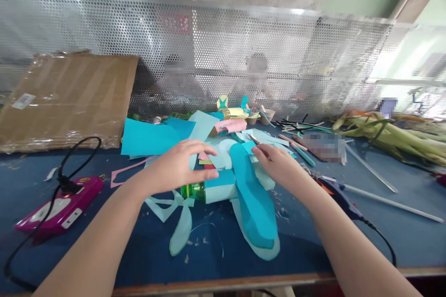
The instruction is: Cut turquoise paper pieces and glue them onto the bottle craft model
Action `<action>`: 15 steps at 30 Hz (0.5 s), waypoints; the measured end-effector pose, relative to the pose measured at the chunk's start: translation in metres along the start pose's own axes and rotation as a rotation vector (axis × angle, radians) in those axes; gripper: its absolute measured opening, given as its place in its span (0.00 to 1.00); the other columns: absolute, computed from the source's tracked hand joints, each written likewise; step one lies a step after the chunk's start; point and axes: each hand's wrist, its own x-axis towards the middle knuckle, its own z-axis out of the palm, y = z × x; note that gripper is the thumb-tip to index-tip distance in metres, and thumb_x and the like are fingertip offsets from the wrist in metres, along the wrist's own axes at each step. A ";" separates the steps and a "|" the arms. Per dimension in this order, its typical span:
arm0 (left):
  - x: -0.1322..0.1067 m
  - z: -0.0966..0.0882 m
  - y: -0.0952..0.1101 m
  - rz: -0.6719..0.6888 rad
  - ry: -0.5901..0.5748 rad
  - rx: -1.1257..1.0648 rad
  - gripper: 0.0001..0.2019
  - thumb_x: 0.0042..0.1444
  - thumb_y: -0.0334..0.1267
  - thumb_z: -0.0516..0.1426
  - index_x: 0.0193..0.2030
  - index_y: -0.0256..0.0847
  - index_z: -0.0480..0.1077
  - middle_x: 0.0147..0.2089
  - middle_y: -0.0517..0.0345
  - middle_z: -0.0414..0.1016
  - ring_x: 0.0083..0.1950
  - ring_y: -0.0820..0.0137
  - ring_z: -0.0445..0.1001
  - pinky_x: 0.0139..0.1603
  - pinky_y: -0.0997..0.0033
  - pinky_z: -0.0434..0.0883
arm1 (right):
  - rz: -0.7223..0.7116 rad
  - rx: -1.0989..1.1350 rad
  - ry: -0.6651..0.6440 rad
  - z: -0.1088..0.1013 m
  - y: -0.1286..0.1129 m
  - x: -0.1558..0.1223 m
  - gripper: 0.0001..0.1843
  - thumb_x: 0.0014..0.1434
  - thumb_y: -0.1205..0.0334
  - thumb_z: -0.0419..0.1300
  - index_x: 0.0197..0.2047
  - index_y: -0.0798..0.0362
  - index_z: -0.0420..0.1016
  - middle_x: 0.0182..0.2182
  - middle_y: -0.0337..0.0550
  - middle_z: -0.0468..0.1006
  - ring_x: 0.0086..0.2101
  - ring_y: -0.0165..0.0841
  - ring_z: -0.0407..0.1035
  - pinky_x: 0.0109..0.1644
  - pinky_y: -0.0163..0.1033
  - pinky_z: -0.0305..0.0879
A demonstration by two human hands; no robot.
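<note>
And here's the paper-wrapped bottle, lying mid-table, green neck pointing left, bright-blue wing over a paler one. Left hand is parted wide beside it; right hand's fingertips bunch at the wing's far end, grip unclear! Blue table separates rounded wingtip from front edge; glue gun sits right.

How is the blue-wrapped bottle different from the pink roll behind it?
The blue-wrapped bottle wears two blues; the pink roll is pink. The blue-wrapped bottle lies closer, the pink roll farther back. The bottle's left end is green, the roll's brownish. Both lie on their sides.
</note>
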 end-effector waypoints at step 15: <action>0.005 0.011 -0.005 0.026 -0.192 0.019 0.34 0.44 0.58 0.64 0.55 0.48 0.62 0.58 0.51 0.66 0.62 0.54 0.61 0.58 0.55 0.64 | -0.150 0.024 -0.029 0.032 0.022 0.015 0.23 0.66 0.59 0.44 0.35 0.52 0.80 0.27 0.52 0.80 0.30 0.44 0.76 0.32 0.45 0.70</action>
